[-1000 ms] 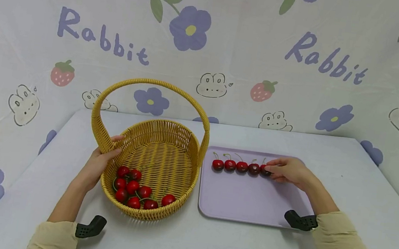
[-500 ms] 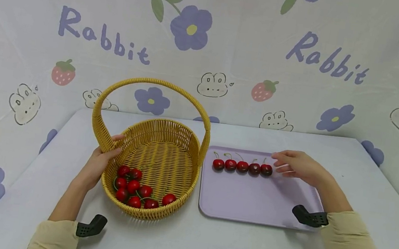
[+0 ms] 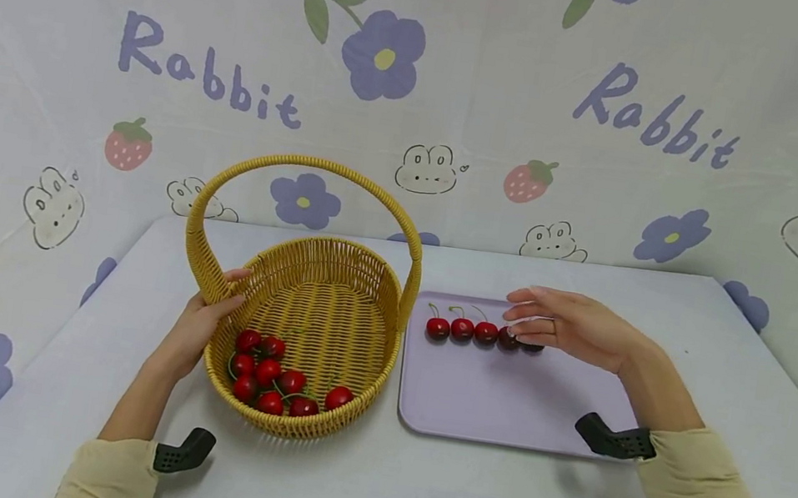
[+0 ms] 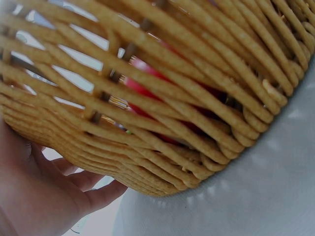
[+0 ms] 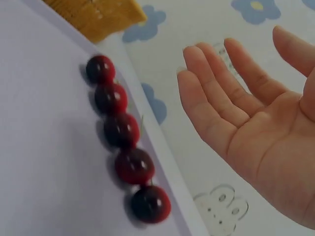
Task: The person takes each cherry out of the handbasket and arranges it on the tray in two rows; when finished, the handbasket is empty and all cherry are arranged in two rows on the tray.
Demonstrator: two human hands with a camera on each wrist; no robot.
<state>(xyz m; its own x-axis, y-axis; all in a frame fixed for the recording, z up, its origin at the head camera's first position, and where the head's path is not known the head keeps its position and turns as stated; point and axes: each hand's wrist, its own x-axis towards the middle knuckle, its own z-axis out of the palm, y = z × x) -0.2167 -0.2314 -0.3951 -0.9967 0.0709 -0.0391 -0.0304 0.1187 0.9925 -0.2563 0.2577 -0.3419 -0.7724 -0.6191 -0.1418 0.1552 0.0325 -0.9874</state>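
A yellow woven basket [image 3: 339, 325] with a tall arched handle stands on the table, tilted toward me. My left hand [image 3: 195, 331] grips its left side at the handle's base, thumb inside. Several red cherries [image 3: 268, 371] lie at the basket's near edge. To the right, a lilac tray [image 3: 484, 407] bears a straight row of cherries [image 3: 461, 330] with stems pointing away. Above the row's right end hovers my right hand [image 3: 578, 327], holding nothing and partly hiding the last cherries. In the right wrist view that hand [image 5: 268, 132] has its fingers extended, apart from the cherries.
The tray sits close against the basket's right side. A white cloth covers the table [image 3: 367, 489], and a printed curtain [image 3: 466, 81] with flowers and rabbits hangs behind it. Each wrist carries a black camera mount [image 3: 612, 439].
My right hand has let go of the rightmost cherry, drawn back to the right, then risen and come left over the row. The left hand and basket have stayed put.
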